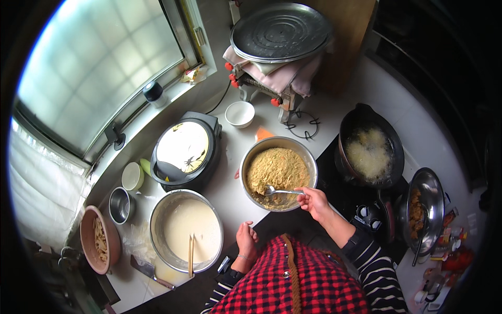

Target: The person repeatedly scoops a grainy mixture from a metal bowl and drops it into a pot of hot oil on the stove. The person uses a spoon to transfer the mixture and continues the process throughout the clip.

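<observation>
My right hand [315,203] grips the handle of a metal spoon [288,192]. The spoon's head rests in a crumbly yellow-brown mixture [276,168], heaped inside a steel pot [244,184] at the counter's edge. My left hand [246,238] hangs just off that edge with its fingers curled in, and nothing shows in it. To its left stands a wide steel pot [153,231] of pale batter [188,231], with wooden chopsticks [191,255] leaning on its rim. On the right, a dark wok [397,157] holds bubbling oil with pale pieces [368,153] frying in it.
A steel bowl [433,204] with browned food and a ladle stands right of the stove. Leftward are a cleaver [145,267], a pink basin [87,243] and an electric griddle [184,149]. A white bowl [239,114] sits by a cloth-covered machine [270,88].
</observation>
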The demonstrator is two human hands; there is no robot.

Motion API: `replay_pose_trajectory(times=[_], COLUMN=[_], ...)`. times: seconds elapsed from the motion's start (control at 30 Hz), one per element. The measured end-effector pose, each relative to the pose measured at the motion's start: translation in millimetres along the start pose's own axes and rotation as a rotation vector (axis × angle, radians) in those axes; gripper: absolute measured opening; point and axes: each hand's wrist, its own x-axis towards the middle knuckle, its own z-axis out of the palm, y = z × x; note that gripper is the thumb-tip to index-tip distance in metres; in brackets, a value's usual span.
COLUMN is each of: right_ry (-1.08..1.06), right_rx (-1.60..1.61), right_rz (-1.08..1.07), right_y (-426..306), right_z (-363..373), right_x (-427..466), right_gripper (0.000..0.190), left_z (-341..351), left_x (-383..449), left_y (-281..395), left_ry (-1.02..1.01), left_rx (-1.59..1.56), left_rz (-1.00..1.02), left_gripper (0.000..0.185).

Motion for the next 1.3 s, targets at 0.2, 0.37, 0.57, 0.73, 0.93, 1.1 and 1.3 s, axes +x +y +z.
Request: replay_pose_trajectory(times=[0.2,0.37,0.57,0.73,0.93,1.1,1.3], right_ry=[0.001,0.245,0.717,0.904,0.884,1.016,0.452], right_rx=[0.053,0.016,-0.352,-1.109,-1.826,-0.892,-0.120], right_rz=[-0.334,-0.680,-0.814,-0.764,-1.092,-1.001,-0.885], right_y=[-54.9,-118.7,-168.2,-163.3,-152.8,-155.0,-119.3], right_z=[-27.9,-84.9,-146.2,-144.7,-134.2,-151.1,-106.9], right_x=[-55.1,-92.9,-59.2,-28.2,-34.9,-45.3,-88.3], right_gripper=[0.032,0.031,0.030,0.024,0.020,0.022,0.029], left_z=[5.3,9.7,17.1,15.4,6.2,8.5,9.0], left_x=[4.6,10.9,13.3,11.2,7.6,5.2,6.1], left_y=[-0.2,-1.1,-2.2,-1.2,-1.2,0.7,-5.2], left_ry=[-0.003,-0.071,-0.113,-0.112,-0.083,-0.066,-0.073], left_rx=[0.020,0.020,0.021,0.054,0.040,0.037,-0.002], left_rz=[0.009,0.004,-0.003,0.002,0.028,0.003,0.019], left_gripper=[0.024,0.025,0.024,0.025,0.025,0.024,0.022])
